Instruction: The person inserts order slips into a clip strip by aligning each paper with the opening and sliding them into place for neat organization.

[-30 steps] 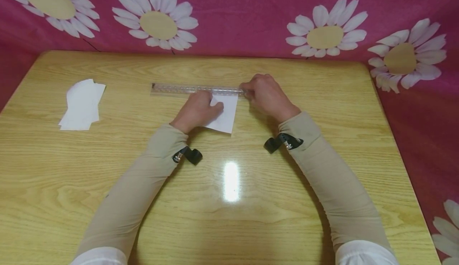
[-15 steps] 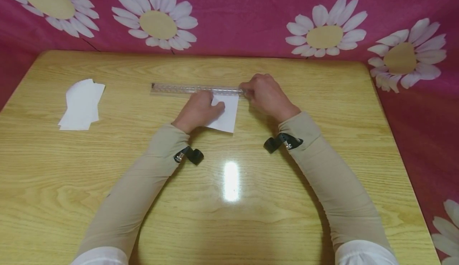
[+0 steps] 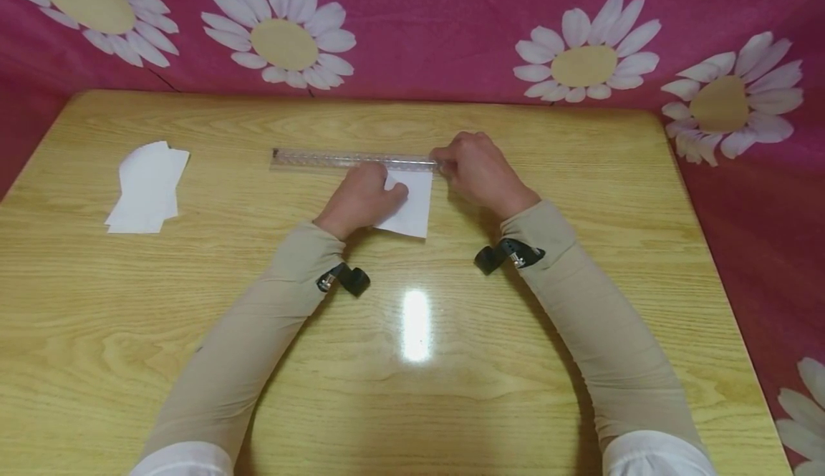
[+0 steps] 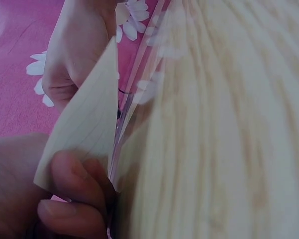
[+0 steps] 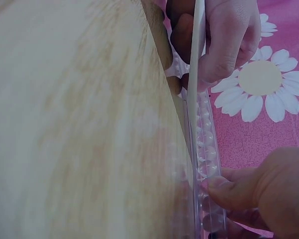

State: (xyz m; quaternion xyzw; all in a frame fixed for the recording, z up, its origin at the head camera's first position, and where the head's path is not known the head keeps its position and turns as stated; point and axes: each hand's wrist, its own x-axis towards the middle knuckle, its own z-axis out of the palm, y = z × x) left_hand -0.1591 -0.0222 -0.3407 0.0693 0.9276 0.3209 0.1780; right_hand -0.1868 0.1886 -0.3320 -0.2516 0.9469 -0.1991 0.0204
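A long clear plastic strip point(image 3: 312, 161), ruler-like and patterned with a row of round shapes, lies across the far part of the table. My right hand point(image 3: 480, 175) pinches its right end. In my left hand point(image 3: 366, 197), a white sheet of paper point(image 3: 415, 207) is held with the thumb on its face. The paper's far edge meets the strip's near side. From the right wrist, the paper point(image 5: 195, 74) shows edge-on, tilted up from the table, above the strip point(image 5: 206, 139). The left fingers point(image 4: 72, 177) hide part of the sheet.
A small pile of white paper pieces point(image 3: 145, 193) lies at the left on the wooden table point(image 3: 412, 404). A pink cloth point(image 3: 425, 32) with white flowers hangs behind the far edge. Wrist cameras point(image 3: 353, 281) sit on both sleeves.
My left hand has slid slightly to the right with the paper, whose right edge has come closer to my right hand. The right hand and the strip have stayed in place.
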